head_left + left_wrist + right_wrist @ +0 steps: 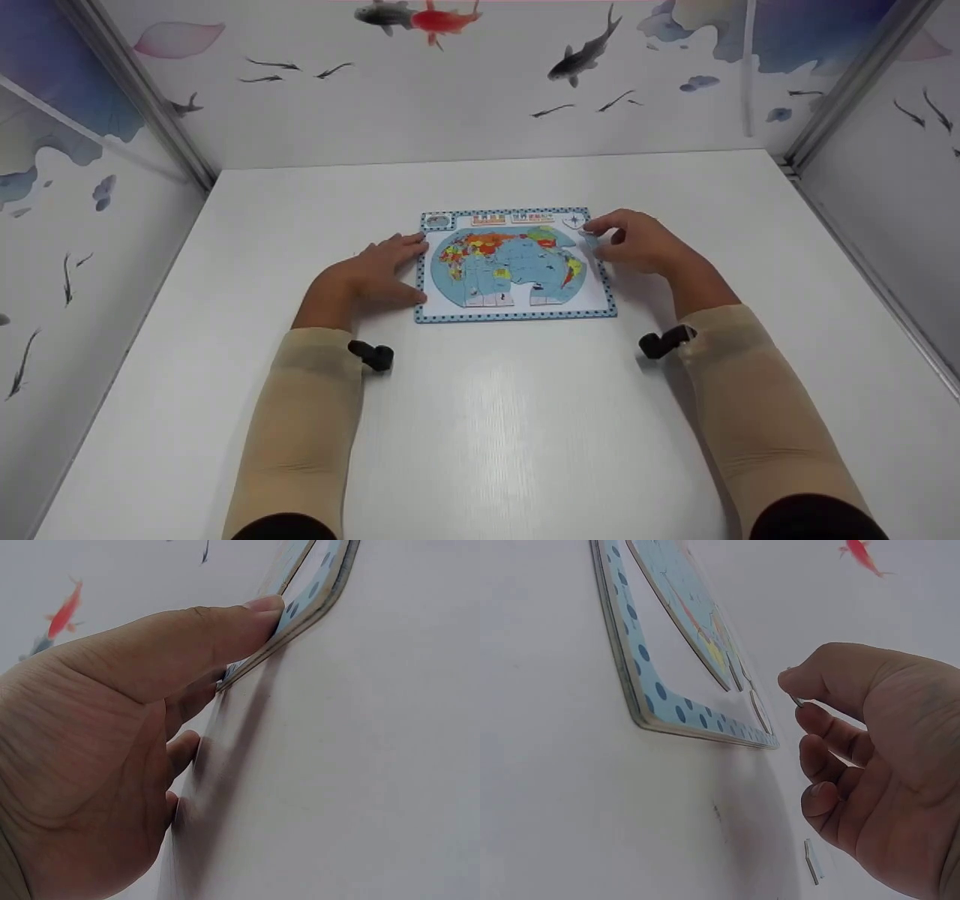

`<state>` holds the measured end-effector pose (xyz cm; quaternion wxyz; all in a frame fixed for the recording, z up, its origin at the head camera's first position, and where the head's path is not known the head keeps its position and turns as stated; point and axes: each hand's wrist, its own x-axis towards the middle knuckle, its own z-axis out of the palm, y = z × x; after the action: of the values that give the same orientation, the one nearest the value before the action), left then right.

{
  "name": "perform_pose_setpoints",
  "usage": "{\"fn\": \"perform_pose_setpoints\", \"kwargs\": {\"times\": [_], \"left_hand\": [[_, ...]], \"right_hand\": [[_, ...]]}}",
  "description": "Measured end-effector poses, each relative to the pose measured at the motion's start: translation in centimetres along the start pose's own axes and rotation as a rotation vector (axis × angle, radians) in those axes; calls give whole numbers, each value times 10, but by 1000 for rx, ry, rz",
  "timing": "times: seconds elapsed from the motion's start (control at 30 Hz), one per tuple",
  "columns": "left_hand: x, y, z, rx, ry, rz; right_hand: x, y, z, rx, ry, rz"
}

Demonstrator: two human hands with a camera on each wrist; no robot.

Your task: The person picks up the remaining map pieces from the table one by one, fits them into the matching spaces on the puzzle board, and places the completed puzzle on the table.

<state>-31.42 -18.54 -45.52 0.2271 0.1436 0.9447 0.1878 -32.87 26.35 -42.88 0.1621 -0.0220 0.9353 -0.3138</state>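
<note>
**Fish-printed walls (465,112), white table (487,450): alignment advised before pressure**

The map board (517,316) lay flat on the table between your hands, its map broken by gaps at lower centre and upper right. Your left hand (375,271) was spread wide at the left edge, its thumb resting on the dotted rim (303,601). Your right hand (637,244), by the upper right corner, held a thin piece (799,700) in a narrow pinch of thumb and forefinger; its outline could not be told. A loose piece (814,864) lay on the table near that hand.

In my judgement, you were fitting the pinched piece. Doing it well called for bracing the rim, turning the piece to match a gap, lowering it level and pressing it flush without lifting its neighbours.
</note>
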Motion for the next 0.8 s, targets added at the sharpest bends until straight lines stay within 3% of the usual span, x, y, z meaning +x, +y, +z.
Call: {"fn": "perform_pose_setpoints", "kwargs": {"times": [0.3,0.6,0.8], "left_hand": [[-1,0,1,-14,9,-25],[-3,3,1,-16,8,-28],[-1,1,0,0,6,11]], "right_hand": [[4,-5,12,-36,-17,7],[6,-3,19,-13,-32,-47],[7,-5,21,-52,-34,-58]]}}
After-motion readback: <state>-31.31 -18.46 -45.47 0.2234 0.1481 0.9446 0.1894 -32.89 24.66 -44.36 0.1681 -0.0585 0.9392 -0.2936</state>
